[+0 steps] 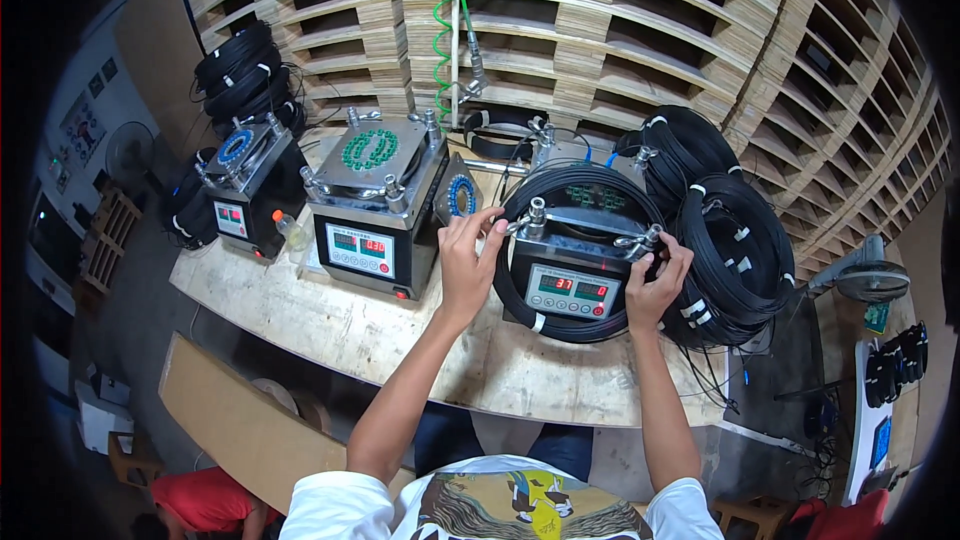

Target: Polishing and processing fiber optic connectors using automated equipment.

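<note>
A loop of black cable (507, 285) surrounds the metal-topped machine (570, 315) in front of me, which has a lit red and green display. My left hand (468, 265) is closed at the small metal lever (522, 224) on the machine's near left post. On the other side, my right hand (655, 285) has its fingers curled at the lever (632, 241) of the near right post. Part of each lever is hidden by the fingers. The dark top plate (590, 198) lies between the posts, behind both hands.
Two similar machines (375, 210) (240, 185) stand to the left on the wooden table (450, 350), with an orange-capped bottle (290, 230) between them. Cable coils (735, 260) are piled at right and more coils (238, 75) at far left. Wooden pallets (600, 0) rise behind. A person in red (205, 502) is at lower left.
</note>
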Motion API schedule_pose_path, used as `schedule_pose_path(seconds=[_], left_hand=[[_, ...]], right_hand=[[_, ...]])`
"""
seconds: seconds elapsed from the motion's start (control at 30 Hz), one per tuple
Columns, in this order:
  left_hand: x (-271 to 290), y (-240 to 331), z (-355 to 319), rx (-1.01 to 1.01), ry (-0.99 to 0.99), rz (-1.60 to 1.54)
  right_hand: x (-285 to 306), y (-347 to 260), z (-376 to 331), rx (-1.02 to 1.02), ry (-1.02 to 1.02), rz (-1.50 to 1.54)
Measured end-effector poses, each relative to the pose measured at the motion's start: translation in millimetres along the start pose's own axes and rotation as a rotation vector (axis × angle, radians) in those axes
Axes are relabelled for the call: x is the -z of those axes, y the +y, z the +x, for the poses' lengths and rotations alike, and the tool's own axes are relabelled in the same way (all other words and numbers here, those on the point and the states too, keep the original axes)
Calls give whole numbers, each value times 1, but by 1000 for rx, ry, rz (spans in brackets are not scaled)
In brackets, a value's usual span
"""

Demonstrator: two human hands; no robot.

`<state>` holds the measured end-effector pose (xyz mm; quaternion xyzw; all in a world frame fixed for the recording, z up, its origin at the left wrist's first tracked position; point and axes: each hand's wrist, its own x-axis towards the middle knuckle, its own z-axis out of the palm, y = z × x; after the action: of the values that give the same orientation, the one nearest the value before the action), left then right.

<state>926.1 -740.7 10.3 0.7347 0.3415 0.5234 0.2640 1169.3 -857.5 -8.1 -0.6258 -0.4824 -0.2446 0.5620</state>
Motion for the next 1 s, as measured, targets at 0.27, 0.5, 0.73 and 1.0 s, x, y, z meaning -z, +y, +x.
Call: schedule_pose_path(seconds=[0.27,0.5,0.73,1.0], left_hand=[[5,13,8,-71,-12,-184],[1,16,9,265,-173,-222],[-3,10,0,-79,-38,-106],[-16,-3,-3,30,47,-132]], right_hand=[[-4,2,-2,4,-2,-21],[-5,3,-3,13,9,-41],[-2,6,-3,51,25,-48],[3,-14,-12,138,-275,-400]])
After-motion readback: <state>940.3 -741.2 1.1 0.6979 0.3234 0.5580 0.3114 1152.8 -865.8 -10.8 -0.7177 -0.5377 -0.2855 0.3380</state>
